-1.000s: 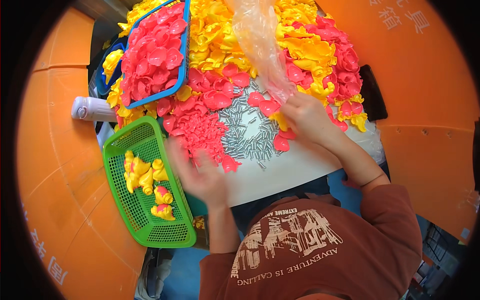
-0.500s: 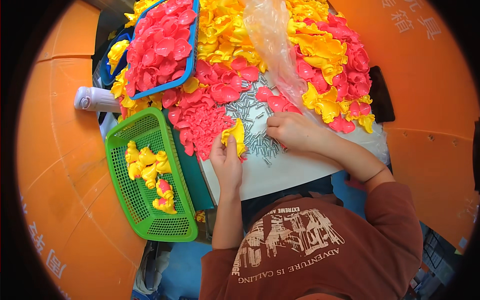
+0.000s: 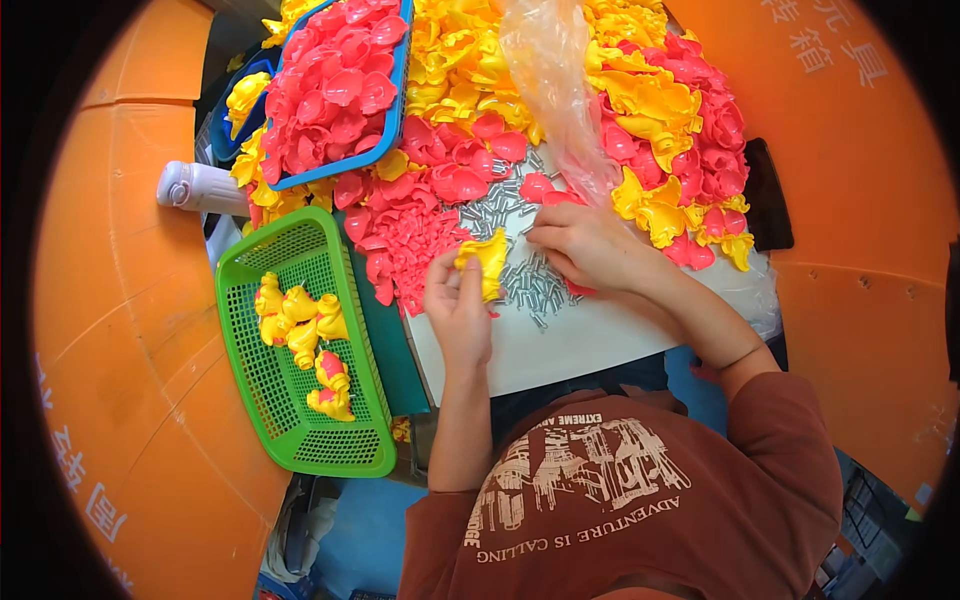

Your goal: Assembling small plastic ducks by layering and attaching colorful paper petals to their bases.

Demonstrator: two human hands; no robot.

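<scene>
My left hand (image 3: 458, 305) pinches a yellow plastic shell piece (image 3: 487, 262) between thumb and fingers, over the white tabletop. Just right of it, my right hand (image 3: 590, 245) hangs over a scatter of small silver metal pins (image 3: 533, 285). Its fingers are closed together, and I cannot make out what lies between the tips. Beside the left hand spreads a heap of small pink plastic parts (image 3: 415, 245). Larger pink cupped pieces (image 3: 457, 183) lie farther back, next to the pins.
At my left stands a green basket (image 3: 350, 440) with several yellow-and-pink assembled pieces (image 3: 300, 320). Behind it are a pale bottle (image 3: 205, 188) and a blue tray (image 3: 392, 130) of pink shells. Yellow shells (image 3: 455, 60), a clear plastic bag (image 3: 555, 90) and a mixed heap (image 3: 680, 150) fill the back.
The whole view has shifted slightly. My left hand still holds the yellow piece, now turned a little more upright, and my right hand has drawn slightly nearer to it.
</scene>
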